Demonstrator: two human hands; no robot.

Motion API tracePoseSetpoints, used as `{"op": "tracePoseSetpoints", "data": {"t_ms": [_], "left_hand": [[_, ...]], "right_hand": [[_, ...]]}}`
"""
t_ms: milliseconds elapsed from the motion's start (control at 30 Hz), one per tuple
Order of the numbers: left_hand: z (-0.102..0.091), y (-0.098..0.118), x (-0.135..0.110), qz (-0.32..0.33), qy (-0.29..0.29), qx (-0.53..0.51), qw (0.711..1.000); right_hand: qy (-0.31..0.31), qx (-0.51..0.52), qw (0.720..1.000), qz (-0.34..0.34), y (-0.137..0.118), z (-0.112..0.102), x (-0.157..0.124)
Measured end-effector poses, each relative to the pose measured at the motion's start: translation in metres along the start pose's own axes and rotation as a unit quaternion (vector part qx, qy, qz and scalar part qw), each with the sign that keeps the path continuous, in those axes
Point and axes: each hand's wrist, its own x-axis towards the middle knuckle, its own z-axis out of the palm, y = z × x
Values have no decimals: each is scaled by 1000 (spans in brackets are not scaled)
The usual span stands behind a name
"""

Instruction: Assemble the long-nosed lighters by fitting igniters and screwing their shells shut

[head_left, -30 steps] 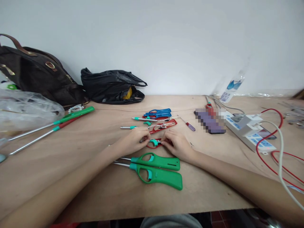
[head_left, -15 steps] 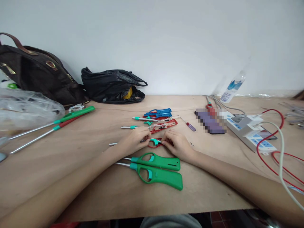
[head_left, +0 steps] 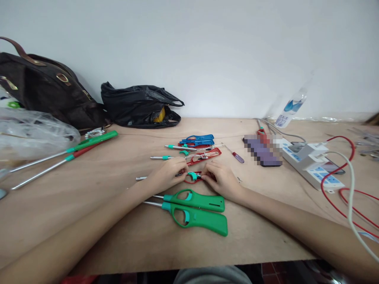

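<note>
Both hands work on an opened red gas lighter (head_left: pixel 192 181) with a teal trigger, lying on the table. My left hand (head_left: pixel 174 172) is closed on its neck end, the metal tube sticking out to the left. My right hand (head_left: pixel 218 177) pinches at the handle end, by the trigger; small parts under the fingertips are hidden. Just behind lies another opened red lighter (head_left: pixel 205 157) with wires and a tube. In front are two whole green lighters (head_left: pixel 197 221). Farther back, blue lighter shells (head_left: pixel 197 139) lie near a small screwdriver (head_left: pixel 237 157) with a purple handle.
A black plastic bag (head_left: pixel 139 105) and a dark backpack (head_left: pixel 49 90) stand by the wall at left. Two long lighters (head_left: pixel 91 141) lie below them. At right are a phone (head_left: pixel 262 152), a power strip (head_left: pixel 327 179) with red and white cables, and a water bottle (head_left: pixel 291 108).
</note>
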Motion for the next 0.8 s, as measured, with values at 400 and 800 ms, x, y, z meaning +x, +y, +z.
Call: {"op": "tracePoseSetpoints", "data": {"t_ms": [400, 800], "left_hand": [[-2, 12, -2, 71, -9, 77, 994], [10, 11, -2, 159, 47, 233, 958]], "right_hand": [[-9, 8, 1000, -2, -1, -2, 1], [-53, 57, 994, 77, -6, -7, 5]]}}
